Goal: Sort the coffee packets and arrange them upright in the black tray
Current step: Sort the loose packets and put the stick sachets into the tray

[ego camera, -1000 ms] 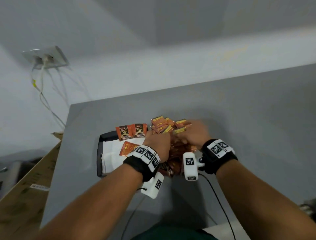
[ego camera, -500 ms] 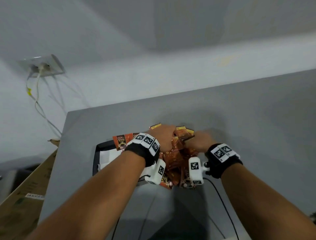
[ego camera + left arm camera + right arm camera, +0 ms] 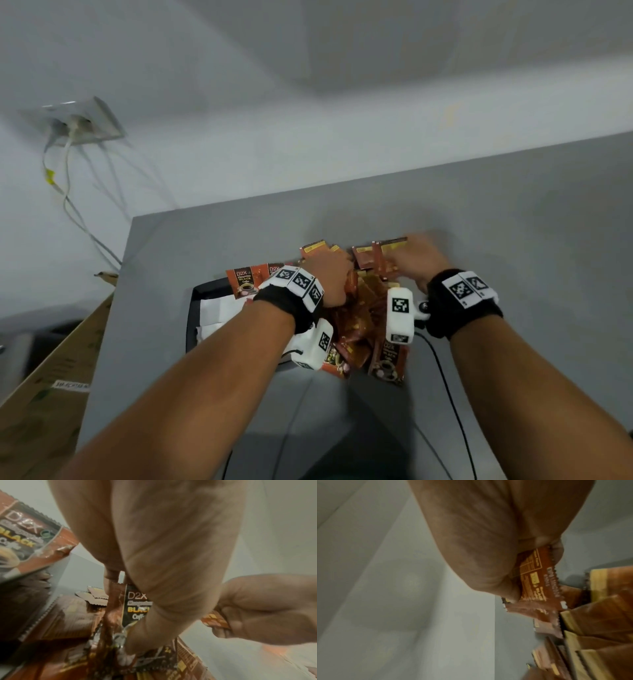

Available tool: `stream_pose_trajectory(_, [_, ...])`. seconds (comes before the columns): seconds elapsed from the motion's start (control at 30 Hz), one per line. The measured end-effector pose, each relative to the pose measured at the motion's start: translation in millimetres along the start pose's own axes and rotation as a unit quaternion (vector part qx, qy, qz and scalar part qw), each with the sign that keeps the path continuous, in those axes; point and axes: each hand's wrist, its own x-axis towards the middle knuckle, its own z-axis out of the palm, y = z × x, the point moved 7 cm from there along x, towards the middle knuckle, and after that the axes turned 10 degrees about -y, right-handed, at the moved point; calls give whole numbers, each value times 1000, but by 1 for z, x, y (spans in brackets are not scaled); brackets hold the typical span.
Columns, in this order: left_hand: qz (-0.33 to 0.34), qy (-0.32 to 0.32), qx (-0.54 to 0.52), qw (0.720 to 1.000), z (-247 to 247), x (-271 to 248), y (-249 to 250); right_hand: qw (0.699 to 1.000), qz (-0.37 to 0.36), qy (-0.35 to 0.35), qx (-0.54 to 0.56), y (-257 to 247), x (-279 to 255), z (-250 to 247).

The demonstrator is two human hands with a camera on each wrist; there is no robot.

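On the table (image 3: 513, 240), both hands grip packets: left hand (image 3: 329, 277) one, right hand (image 3: 416, 258) several, which may slip and scatter before reaching the tray (image 3: 197, 301).

— Where are the coffee packets (image 3: 359, 318)?
— Heaped, brown and orange, on the grey desk (image 3: 513, 274) beside the black tray (image 3: 192, 315).
— Any in it?
— Two (image 3: 247, 281) stand upright at its far end.

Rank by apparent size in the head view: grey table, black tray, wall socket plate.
1. grey table
2. black tray, mostly hidden under the left arm
3. wall socket plate; farther off, so true size is unsure
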Motion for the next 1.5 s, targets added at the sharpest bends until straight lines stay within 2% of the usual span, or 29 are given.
stream_pose_trajectory(0.1, [3,-15,-34,999,6,1,0,999,29,11,-12,-29,-7,-6])
stream_pose_trajectory(0.23, [16,-2,-94,995,4,8,3,993,68,-26,-95,-40,-1,7])
stream_pose_trajectory(0.3, [29,0,-67,997,5,13,8,988,69,-26,-133,-40,7,13])
stream_pose_trajectory(0.43, [29,-35,4,999,17,27,14,982,51,-23,-178,-41,13,21])
stream_pose_trajectory(0.6, [46,-39,-17,998,13,15,16,977,49,-25,-207,-37,15,23])
stream_pose_trajectory(0.83, [54,-40,-37,997,13,9,13,986,24,-65,-154,-46,9,12])
stream_pose_trajectory(0.97, [51,-19,-125,991,-3,-1,1,999,-20,-33,-26,-47,-5,-23])
stream_pose_trajectory(1.07, [47,18,-196,979,-25,-8,-14,997,-34,-76,4,-46,-31,-28])
stream_pose_trajectory(1.17, [9,68,-234,970,-47,-8,-33,989,-33,-138,-34,-40,-57,-7])
stream_pose_trajectory(1.23, [-28,79,-244,966,-54,-2,-48,986,-33,-140,-83,-36,-63,9])
stream_pose_trajectory(1.37, [-94,61,-192,975,-58,17,-68,972,-92,-135,-169,-50,-69,37])
stream_pose_trajectory(1.5, [-134,25,-155,979,-49,31,-82,972,-42,-117,-200,-43,-57,51])
